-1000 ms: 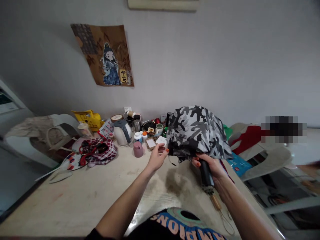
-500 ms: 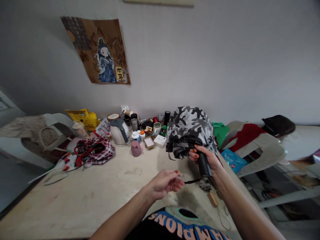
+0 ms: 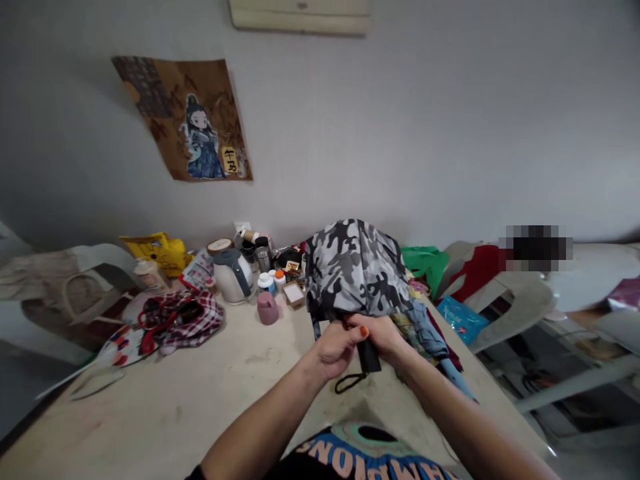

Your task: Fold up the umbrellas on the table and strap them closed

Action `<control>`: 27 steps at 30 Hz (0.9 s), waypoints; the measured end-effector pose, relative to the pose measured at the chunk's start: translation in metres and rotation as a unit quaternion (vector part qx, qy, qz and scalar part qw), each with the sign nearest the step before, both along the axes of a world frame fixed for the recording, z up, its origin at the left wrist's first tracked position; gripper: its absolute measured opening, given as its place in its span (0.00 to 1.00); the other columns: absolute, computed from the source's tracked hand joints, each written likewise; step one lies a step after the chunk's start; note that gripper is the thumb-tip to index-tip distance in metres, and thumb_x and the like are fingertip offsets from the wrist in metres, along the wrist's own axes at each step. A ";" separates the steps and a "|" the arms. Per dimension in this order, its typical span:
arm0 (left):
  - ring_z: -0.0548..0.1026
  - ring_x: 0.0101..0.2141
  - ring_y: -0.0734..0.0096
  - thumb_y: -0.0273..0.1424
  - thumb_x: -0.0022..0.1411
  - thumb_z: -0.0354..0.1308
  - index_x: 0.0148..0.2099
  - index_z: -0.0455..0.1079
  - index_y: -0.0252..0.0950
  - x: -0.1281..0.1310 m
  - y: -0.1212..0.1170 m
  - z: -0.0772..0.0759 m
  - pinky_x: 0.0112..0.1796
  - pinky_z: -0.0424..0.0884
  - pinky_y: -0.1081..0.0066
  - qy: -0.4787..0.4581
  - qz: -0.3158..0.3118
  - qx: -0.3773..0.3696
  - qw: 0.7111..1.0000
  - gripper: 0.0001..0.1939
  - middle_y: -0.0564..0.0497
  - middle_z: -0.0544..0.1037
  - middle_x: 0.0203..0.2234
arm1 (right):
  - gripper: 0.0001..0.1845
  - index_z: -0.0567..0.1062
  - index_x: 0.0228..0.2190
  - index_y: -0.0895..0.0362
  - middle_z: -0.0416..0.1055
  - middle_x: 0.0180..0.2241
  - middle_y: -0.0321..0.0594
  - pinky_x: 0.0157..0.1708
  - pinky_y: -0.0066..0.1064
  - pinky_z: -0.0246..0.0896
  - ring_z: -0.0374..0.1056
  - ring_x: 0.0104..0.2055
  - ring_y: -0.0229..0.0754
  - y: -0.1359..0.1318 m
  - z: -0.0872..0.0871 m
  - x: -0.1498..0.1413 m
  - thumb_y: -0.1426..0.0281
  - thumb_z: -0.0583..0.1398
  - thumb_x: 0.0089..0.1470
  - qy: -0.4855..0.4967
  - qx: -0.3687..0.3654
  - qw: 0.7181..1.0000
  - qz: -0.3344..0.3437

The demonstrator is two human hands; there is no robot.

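Note:
A grey, black and white camouflage umbrella [image 3: 356, 263] is held over the table, its canopy loosely gathered and pointing away from me. My left hand [image 3: 340, 350] is closed at the top of the black handle, thumb on its near side. From the other side my right hand [image 3: 381, 333] wraps the same spot, its fingers mostly hidden. Below both hands the handle's lower end [image 3: 369, 358] sticks out toward me. A black wrist strap [image 3: 350, 383] loops from its tip.
Left of the umbrella stand a pink cup [image 3: 267, 309], a kettle [image 3: 233, 277] and several bottles. Checked cloth [image 3: 200, 320] lies farther left. On the right are folded clothes [image 3: 430, 333], a blue packet [image 3: 461, 320] and a chair [image 3: 520, 300].
My left hand has come up from beside the strap and closed on the umbrella near my right hand. The umbrella has shifted left, and the view has tilted up.

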State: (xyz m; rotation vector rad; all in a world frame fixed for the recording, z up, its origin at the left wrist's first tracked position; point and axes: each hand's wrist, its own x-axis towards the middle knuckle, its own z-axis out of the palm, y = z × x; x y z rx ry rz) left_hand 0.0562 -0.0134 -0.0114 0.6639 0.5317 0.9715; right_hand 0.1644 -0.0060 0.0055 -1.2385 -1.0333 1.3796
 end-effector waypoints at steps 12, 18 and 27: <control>0.73 0.27 0.75 0.24 0.40 0.66 0.29 0.70 0.32 -0.017 0.022 0.025 0.35 0.72 0.74 0.048 0.237 -0.053 0.969 0.11 0.54 0.76 0.24 | 0.32 0.71 0.48 0.60 0.73 0.44 0.46 0.43 0.35 0.66 0.68 0.44 0.49 -0.043 0.008 -0.007 0.71 0.66 0.36 -0.237 0.274 0.927 0.099; 0.61 0.14 0.85 0.21 0.55 0.50 0.33 0.62 0.31 -0.076 0.033 0.042 0.16 0.60 0.86 -0.101 0.088 -0.133 0.982 0.02 0.60 0.59 0.14 | 0.15 0.76 0.38 0.58 0.75 0.33 0.41 0.33 0.30 0.67 0.70 0.31 0.39 -0.049 -0.007 0.010 0.73 0.59 0.46 -0.164 0.219 0.958 0.083; 0.65 0.13 0.85 0.23 0.56 0.51 0.35 0.53 0.36 -0.075 0.017 0.044 0.15 0.62 0.90 -0.255 0.006 -0.206 0.945 0.08 0.62 0.60 0.14 | 0.06 0.73 0.25 0.59 0.67 0.16 0.31 0.19 0.24 0.58 0.63 0.19 0.34 0.004 -0.017 0.024 0.70 0.59 0.40 -0.019 0.091 0.992 -0.082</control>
